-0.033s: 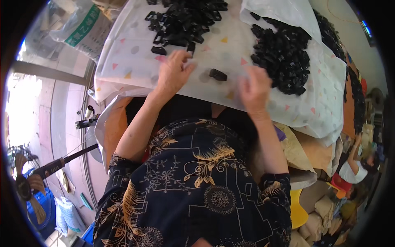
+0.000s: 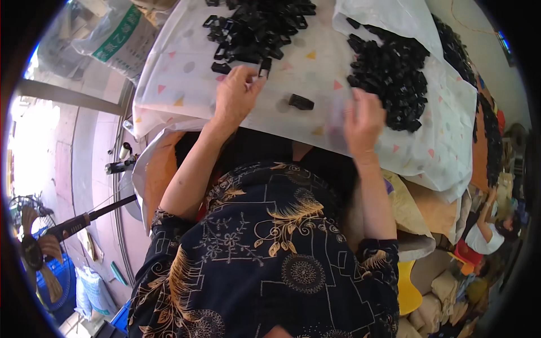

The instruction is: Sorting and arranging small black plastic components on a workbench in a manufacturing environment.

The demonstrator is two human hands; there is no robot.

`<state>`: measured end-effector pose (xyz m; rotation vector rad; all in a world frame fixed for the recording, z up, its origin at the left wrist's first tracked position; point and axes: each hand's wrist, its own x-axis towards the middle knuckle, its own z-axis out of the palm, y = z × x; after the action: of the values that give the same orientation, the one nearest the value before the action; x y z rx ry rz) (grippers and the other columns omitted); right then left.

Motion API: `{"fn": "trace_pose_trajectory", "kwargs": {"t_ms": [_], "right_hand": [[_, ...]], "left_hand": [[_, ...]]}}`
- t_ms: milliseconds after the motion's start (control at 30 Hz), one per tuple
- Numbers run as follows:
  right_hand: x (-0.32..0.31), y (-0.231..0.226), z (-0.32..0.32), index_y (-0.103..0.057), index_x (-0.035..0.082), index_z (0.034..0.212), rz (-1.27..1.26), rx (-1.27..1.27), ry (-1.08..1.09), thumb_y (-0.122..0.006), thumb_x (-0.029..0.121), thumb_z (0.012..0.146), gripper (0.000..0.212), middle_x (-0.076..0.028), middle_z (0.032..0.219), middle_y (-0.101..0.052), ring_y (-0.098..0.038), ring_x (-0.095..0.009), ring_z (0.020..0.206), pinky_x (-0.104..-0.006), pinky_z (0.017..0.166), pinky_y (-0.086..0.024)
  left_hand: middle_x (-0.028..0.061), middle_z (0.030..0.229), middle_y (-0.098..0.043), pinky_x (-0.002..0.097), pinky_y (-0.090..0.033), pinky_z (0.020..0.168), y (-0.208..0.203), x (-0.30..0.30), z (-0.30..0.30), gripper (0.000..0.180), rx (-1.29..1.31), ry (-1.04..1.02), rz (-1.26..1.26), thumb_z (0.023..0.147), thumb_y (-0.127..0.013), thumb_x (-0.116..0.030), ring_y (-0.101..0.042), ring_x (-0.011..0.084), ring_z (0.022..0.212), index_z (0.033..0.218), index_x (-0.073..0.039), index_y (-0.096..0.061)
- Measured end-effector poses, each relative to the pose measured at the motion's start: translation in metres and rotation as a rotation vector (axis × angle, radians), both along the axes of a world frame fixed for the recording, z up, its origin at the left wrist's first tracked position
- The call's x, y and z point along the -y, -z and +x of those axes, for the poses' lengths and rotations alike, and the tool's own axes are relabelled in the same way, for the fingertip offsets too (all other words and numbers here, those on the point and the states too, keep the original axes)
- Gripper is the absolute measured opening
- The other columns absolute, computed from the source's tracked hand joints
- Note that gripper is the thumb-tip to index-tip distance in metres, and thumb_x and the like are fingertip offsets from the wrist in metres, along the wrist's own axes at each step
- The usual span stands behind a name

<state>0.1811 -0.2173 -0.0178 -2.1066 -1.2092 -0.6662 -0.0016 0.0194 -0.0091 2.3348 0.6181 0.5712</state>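
Hands over a table with a pale cover [image 2: 194, 104], patterned in dots and triangles. Left hand [image 2: 235, 98] sits at the near edge of the left pile of black parts [image 2: 253, 31], fingers bent, thumb a little apart from the index finger. One dark piece [image 2: 265, 66] stands just past the fingertips; cannot tell whether they touch it or grip anything.

Right hand [image 2: 365, 121] is raised beside the near left edge of the right pile of black parts [image 2: 391, 84]. Its fingers are partly curled and smeared by blur; cannot tell how wide they part or whether they hold anything.

Single black block [image 2: 301, 102] lies on the cover between the two hands, apart from both piles. White plastic sheet [image 2: 389, 19] lies at the far side of the right pile. Off to the left, a fan [image 2: 35, 252]; low right, a yellow seat [image 2: 409, 288]; farther right, another person [image 2: 484, 236].
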Motion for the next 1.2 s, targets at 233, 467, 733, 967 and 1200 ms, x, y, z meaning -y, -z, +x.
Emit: {"fn": "trace_pose_trajectory", "kwargs": {"t_ms": [233, 467, 733, 967, 1200], "right_hand": [[0.029, -0.016, 0.039, -0.066, 0.013, 0.097, -0.430, 0.204, 0.313, -0.070, 0.031, 0.087, 0.021, -0.001, 0.084, -0.061, -0.058, -0.024, 0.081, -0.0413, 0.069, -0.041], [0.016, -0.016, 0.025, -0.061, 0.011, 0.101, -0.321, 0.064, 0.004, -0.074, 0.013, 0.079, 0.026, -0.005, 0.090, -0.057, -0.058, -0.026, 0.089, -0.0394, 0.076, -0.046], [0.021, -0.018, 0.018, -0.059, 0.008, 0.106, -0.290, -0.234, -0.112, -0.074, 0.012, 0.080, 0.030, -0.008, 0.094, -0.060, -0.061, -0.028, 0.084, -0.0380, 0.073, -0.049], [0.012, -0.008, 0.021, -0.064, 0.004, 0.113, -0.203, -0.323, -0.187, -0.070, 0.013, 0.089, 0.027, -0.009, 0.097, -0.062, -0.062, -0.029, 0.079, -0.0346, 0.071, -0.051], [-0.014, -0.014, 0.008, -0.067, 0.002, 0.105, -0.002, -0.335, -0.287, -0.070, 0.005, 0.087, 0.019, -0.012, 0.092, -0.064, -0.061, -0.030, 0.076, -0.0342, 0.067, -0.051]], "left_hand": [[0.0108, 0.097, -0.069, 0.0442, -0.050, 0.076, -0.016, 0.019, 0.031, 0.031, -0.227, -0.188, 0.064, 0.089, -0.067, -0.032, -0.066, 0.0319, 0.091, 0.107, -0.007, -0.062], [0.0112, 0.106, -0.061, 0.0464, -0.050, 0.080, -0.009, 0.029, 0.051, 0.028, -0.126, 0.082, 0.203, 0.088, -0.067, -0.026, -0.064, 0.0351, 0.096, 0.110, -0.010, -0.061], [0.0082, 0.109, -0.060, 0.0453, -0.049, 0.086, -0.002, 0.042, 0.069, 0.035, -0.159, 0.332, 0.049, 0.085, -0.070, -0.028, -0.063, 0.0329, 0.102, 0.117, -0.016, -0.062], [0.0072, 0.108, -0.061, 0.0435, -0.049, 0.087, 0.007, 0.033, 0.069, 0.033, -0.123, 0.352, -0.012, 0.082, -0.068, -0.027, -0.063, 0.0303, 0.102, 0.112, -0.015, -0.065], [0.0078, 0.104, -0.061, 0.0412, -0.051, 0.081, 0.010, 0.034, 0.068, 0.030, -0.077, 0.345, 0.070, 0.081, -0.069, -0.021, -0.064, 0.0282, 0.096, 0.109, -0.012, -0.065]]}}
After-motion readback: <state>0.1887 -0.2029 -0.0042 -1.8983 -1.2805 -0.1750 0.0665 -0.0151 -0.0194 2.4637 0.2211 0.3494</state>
